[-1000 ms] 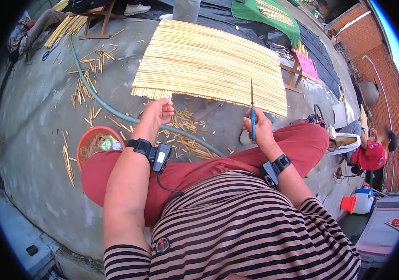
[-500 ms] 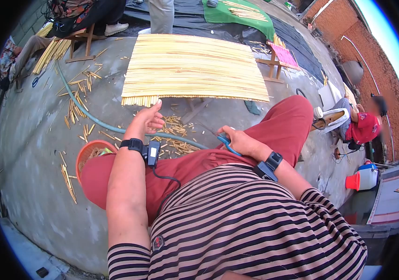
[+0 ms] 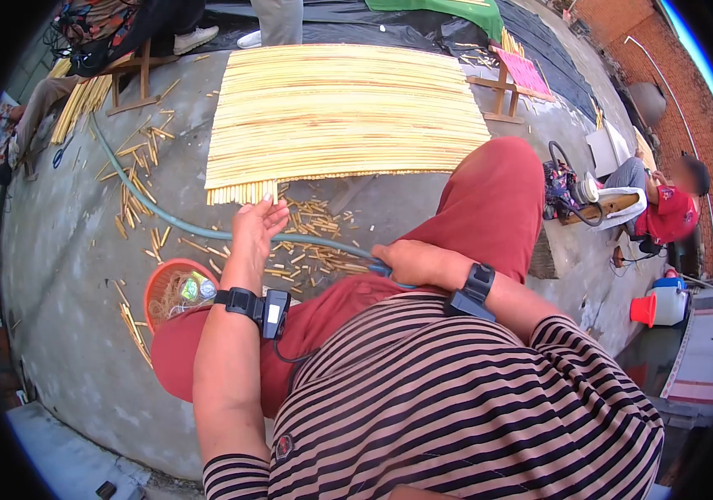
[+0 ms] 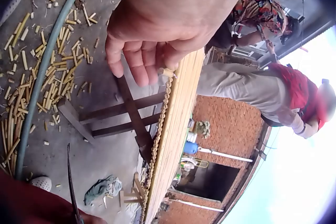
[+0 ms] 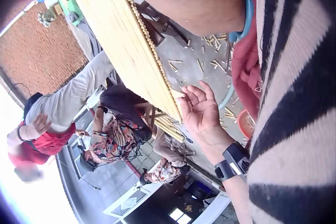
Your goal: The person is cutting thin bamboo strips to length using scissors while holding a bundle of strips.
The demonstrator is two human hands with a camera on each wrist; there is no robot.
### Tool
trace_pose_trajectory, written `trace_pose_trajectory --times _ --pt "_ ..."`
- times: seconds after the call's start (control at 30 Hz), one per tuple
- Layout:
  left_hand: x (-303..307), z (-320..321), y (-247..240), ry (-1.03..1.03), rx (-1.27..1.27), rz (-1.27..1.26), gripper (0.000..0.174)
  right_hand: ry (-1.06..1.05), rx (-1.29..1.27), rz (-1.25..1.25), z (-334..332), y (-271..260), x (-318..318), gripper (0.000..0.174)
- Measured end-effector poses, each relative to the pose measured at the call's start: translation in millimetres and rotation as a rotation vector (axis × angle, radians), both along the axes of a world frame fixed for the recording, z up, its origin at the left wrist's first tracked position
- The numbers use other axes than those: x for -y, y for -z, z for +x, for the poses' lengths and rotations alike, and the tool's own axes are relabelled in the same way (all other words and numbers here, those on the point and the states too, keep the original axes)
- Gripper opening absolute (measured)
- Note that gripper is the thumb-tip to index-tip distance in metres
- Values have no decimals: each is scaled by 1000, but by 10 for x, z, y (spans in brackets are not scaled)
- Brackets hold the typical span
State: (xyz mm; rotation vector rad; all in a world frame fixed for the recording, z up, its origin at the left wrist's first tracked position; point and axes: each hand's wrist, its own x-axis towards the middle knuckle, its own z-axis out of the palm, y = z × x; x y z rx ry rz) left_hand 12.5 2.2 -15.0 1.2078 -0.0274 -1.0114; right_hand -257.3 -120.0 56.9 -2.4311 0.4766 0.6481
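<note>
A wide mat of pale yellow stalks (image 3: pixel 344 108) lies raised above the ground in the head view, short ends jutting from its near left edge. My left hand (image 3: pixel 260 229) is at that edge, palm turned up. In the left wrist view my left hand (image 4: pixel 157 29) pinches a stalk end (image 4: pixel 167 73) at the mat's corded edge; its other fingers are loosely curled. My right hand (image 3: pixel 415 262), low by my waist, grips blue-handled scissors (image 3: pixel 381 269), mostly hidden under it. Their dark blade (image 4: pixel 71 182) points away from me in the left wrist view.
Cut stalk pieces (image 3: pixel 310 221) litter the concrete beneath the mat. A green hose (image 3: pixel 156 212) curves across the ground, near an orange basket (image 3: pixel 156 292). People sit or stand around, one in red (image 3: pixel 675 212) at the right. A wooden trestle (image 4: pixel 131 111) stands under the mat.
My right hand with the scissors has come down from the mat's edge to my lap, then shifted slightly left. My left hand stays at the mat's near left edge.
</note>
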Motion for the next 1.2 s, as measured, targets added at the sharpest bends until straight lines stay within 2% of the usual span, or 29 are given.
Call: trace_pose_trajectory --times 0.13,0.23,0.33,0.4,0.53,0.63,0.8,1.13,1.2 --pt "2 -53 -93 -22 -18 23 22 -186 -27 -141 237 -235 107 35" --pt "-10 -85 -129 -27 -24 52 21 -290 -90 -174 416 -584 214 37" --pt "10 -87 -165 -22 -40 48 19 -402 -101 -138 516 -826 430 32" --pt "-25 -55 -109 -9 -38 41 17 -492 -197 -161 565 -879 489 31" --pt "-82 -58 -95 1 -80 -33 23 -643 -317 -194 616 -721 591 30" --pt "8 -81 -149 -68 -147 -103 29 -673 -290 -129 653 -577 721 31" --pt "115 -122 -111 -161 -137 -161 35 -520 -116 -81 565 -407 769 30" --pt "145 -107 -161 -197 -179 -147 20 -425 -69 -49 546 -355 844 26" --pt "122 -91 -129 -180 -177 -143 19 -381 32 -38 582 -310 852 24"
